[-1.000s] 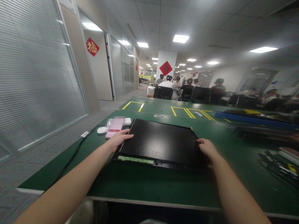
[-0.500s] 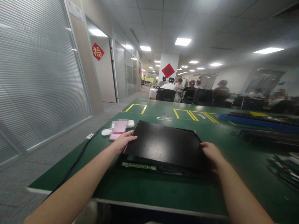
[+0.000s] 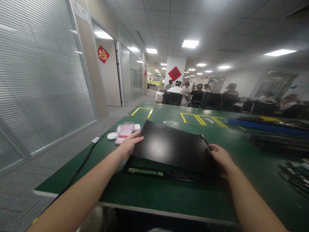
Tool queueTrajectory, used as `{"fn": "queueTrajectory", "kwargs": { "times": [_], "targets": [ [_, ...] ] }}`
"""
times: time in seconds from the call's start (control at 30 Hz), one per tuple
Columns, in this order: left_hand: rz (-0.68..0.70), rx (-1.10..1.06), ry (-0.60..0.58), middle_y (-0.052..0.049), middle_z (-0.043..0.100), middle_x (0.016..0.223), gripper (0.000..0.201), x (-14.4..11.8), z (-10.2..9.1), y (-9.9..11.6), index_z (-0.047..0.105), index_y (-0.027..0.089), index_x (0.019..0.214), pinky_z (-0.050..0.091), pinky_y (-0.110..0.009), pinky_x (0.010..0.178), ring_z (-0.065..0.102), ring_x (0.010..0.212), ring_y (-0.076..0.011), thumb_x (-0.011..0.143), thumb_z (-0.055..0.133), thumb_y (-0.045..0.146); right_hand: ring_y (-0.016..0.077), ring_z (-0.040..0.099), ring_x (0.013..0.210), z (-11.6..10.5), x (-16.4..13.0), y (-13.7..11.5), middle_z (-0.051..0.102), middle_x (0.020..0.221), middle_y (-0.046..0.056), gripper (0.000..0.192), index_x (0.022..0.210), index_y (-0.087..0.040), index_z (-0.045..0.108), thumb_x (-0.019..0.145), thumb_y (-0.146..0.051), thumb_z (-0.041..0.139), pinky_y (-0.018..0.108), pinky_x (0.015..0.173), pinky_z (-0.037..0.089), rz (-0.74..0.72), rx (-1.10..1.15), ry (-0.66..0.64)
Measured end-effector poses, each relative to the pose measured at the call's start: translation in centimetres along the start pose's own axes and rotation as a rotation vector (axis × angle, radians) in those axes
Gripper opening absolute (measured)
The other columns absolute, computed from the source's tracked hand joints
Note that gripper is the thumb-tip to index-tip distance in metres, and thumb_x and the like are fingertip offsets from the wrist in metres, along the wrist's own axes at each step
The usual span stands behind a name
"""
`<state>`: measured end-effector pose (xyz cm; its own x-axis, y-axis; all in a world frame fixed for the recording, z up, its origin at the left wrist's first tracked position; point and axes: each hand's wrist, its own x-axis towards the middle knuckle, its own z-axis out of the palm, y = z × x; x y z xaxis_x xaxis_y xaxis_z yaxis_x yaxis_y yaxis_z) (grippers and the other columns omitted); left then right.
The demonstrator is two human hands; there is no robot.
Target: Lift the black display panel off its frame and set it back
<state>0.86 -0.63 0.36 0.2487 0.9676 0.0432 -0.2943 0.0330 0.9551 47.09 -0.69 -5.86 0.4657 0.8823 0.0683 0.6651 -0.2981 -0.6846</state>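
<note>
A flat black display panel is tilted over a black frame, its left side raised higher than its right. My left hand grips the panel's left edge, thumb on top and the other fingers partly hidden underneath. At the right edge, my right hand is closed with its fingertips at the rim; exactly how they meet the panel and the frame is hard to see. Below the panel's near edge, a green circuit board shows in the black frame, which lies on the green table.
Left of the panel lie a phone, a white mouse-like object and a black cable. Rightward are a blue tray, dark panels and coiled cables. Several people sit beyond the table.
The panel's left side has risen slightly with my left hand, widening the gap above the circuit board. My right hand stays at the right edge, and the whole view has shifted a little.
</note>
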Motion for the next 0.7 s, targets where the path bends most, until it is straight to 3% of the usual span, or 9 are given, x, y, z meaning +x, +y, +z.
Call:
{"fn": "queueTrajectory", "kwargs": {
  "times": [0.1, 0.23, 0.33, 0.43, 0.53, 0.63, 0.7],
  "targets": [
    [0.048, -0.032, -0.018, -0.012, 0.072, 0.117, 0.068, 0.0, 0.2, -0.1, 0.059, 0.018, 0.132, 0.055, -0.038, 0.087, 0.070, 0.100, -0.0291, 0.067, 0.079, 0.022, 0.0228, 0.065, 0.082, -0.2, 0.0, -0.3, 0.071, 0.090, 0.008, 0.051, 0.125, -0.018, 0.064, 0.076, -0.027, 0.058, 0.034, 0.078, 0.048, 0.039, 0.037, 0.035],
    [0.113, -0.048, -0.010, -0.011, 0.069, 0.124, 0.072, 0.1, 0.2, -0.4, 0.056, 0.020, 0.135, 0.051, -0.042, 0.095, 0.065, 0.111, -0.0314, 0.067, 0.079, 0.027, 0.0273, 0.065, 0.098, -0.6, -0.2, -0.7, 0.071, 0.102, 0.012, 0.033, 0.097, -0.016, 0.074, 0.077, -0.040, 0.061, 0.037, 0.088, 0.047, 0.097, 0.185, 0.037],
    [0.171, -0.004, 0.049, -0.007, 0.069, 0.123, 0.069, 0.2, -0.1, -0.2, 0.058, 0.022, 0.134, 0.048, -0.045, 0.100, 0.062, 0.116, -0.0332, 0.068, 0.077, 0.030, 0.0282, 0.065, 0.099, -1.1, -0.7, -1.4, 0.072, 0.100, 0.011, 0.027, 0.087, -0.017, 0.073, 0.069, -0.037, 0.069, 0.039, 0.091, 0.047, 0.121, 0.391, 0.068],
    [0.257, 0.001, 0.109, -0.004, 0.069, 0.125, 0.064, 0.2, -0.5, 0.4, 0.061, 0.021, 0.131, 0.042, -0.047, 0.106, 0.058, 0.121, -0.0342, 0.068, 0.073, 0.030, 0.0273, 0.067, 0.096, -1.9, -1.6, -2.5, 0.074, 0.097, 0.008, 0.030, 0.090, -0.018, 0.072, 0.065, -0.033, 0.072, 0.039, 0.087, 0.051, 0.088, 0.689, 0.033],
    [0.298, -0.018, 0.106, -0.006, 0.069, 0.125, 0.063, 0.2, -0.7, 0.8, 0.062, 0.017, 0.130, 0.040, -0.044, 0.108, 0.056, 0.123, -0.0347, 0.069, 0.071, 0.031, 0.0253, 0.070, 0.088, -2.9, -2.8, -3.2, 0.074, 0.089, 0.003, 0.033, 0.098, -0.024, 0.071, 0.069, -0.039, 0.070, 0.038, 0.082, 0.054, 0.031, 0.994, -0.156],
    [0.283, -0.006, 0.091, -0.006, 0.070, 0.123, 0.063, 0.3, -0.8, 0.7, 0.062, 0.018, 0.130, 0.040, -0.043, 0.107, 0.057, 0.121, -0.0338, 0.069, 0.071, 0.031, 0.0233, 0.070, 0.076, -3.7, -3.6, -3.2, 0.073, 0.076, 0.001, 0.025, 0.089, -0.023, 0.071, 0.069, -0.038, 0.072, 0.037, 0.078, 0.057, 0.185, 1.177, -0.197],
    [0.238, 0.017, 0.108, -0.006, 0.071, 0.121, 0.063, 0.5, -0.8, 0.3, 0.063, 0.020, 0.128, 0.041, -0.044, 0.105, 0.059, 0.119, -0.0340, 0.068, 0.072, 0.035, 0.0204, 0.068, 0.070, -4.1, -3.4, -2.7, 0.072, 0.071, 0.000, 0.019, 0.082, -0.021, 0.071, 0.065, -0.029, 0.075, 0.033, 0.075, 0.057, 0.249, 1.240, -0.145]
  ]
}}
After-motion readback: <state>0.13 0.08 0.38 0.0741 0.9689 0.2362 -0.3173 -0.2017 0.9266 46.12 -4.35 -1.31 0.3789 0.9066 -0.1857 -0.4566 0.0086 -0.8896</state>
